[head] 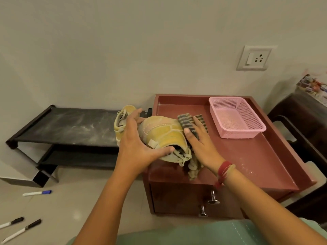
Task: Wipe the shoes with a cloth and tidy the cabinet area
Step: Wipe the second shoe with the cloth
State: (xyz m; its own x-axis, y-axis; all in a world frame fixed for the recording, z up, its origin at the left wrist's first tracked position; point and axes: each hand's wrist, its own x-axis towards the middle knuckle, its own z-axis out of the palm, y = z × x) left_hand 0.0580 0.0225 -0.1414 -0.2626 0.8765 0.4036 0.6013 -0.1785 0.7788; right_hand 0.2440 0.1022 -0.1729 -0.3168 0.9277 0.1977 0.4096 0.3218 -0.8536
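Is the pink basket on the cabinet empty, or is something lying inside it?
Empty. Through the open top of the pink basket only its own bare perforated floor and walls show; nothing lies inside.

left hand (138, 138): gripping (thumb spread) | right hand (200, 144): fingers (199, 123) flat, pressing

- Second shoe (122, 121): largely behind left hand (137, 138) and near shoe (164, 133).
- Striped cloth (187, 123): partly under right hand (201, 145).
- Printed box (313, 89): cut by right edge, print unreadable.
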